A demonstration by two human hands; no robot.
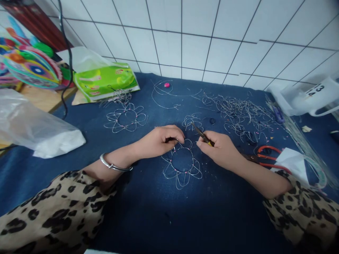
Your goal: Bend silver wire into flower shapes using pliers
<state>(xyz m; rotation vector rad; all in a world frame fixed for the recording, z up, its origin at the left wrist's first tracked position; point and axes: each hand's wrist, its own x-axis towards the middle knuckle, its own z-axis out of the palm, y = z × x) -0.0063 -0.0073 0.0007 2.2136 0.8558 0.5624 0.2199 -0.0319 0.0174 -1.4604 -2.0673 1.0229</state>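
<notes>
Work piece: wire flower frame [182, 171], lying on blue cloth [148, 211] in front of the body, between and slightly below both hands. Construction: central ring, looped wire petals, small pink beads at petal bases.

Progress, judged from present condition: more than half complete. Done: ring closed, as far as visible; petals formed along bottom, both sides and top. Apparently left: upper-right arc, bare of any clear loop. Upper-left arc partly hidden by fingers; cannot tell whether finished there. For comparison, at upper left: second wire flower [124, 126], petals all around, seemingly complete.

Left hand [159, 141]: at upper-left edge of frame, thumb and forefinger brought together, apparently pinching petal wire. Right hand [219, 146]: closed around handles of pliers [202, 135], just right of frame. Plier tips aimed up and left, clear of ring, over small wire bundle [192, 121]; cannot tell whether gripping any strand.

Farther out: tangled wire heap [246, 111] at upper right; red-handled scissors [275, 166] beside right forearm; pink object [166, 85] near wall; green tissue packet [108, 83] behind second flower; white jug [325, 95] at far right.
</notes>
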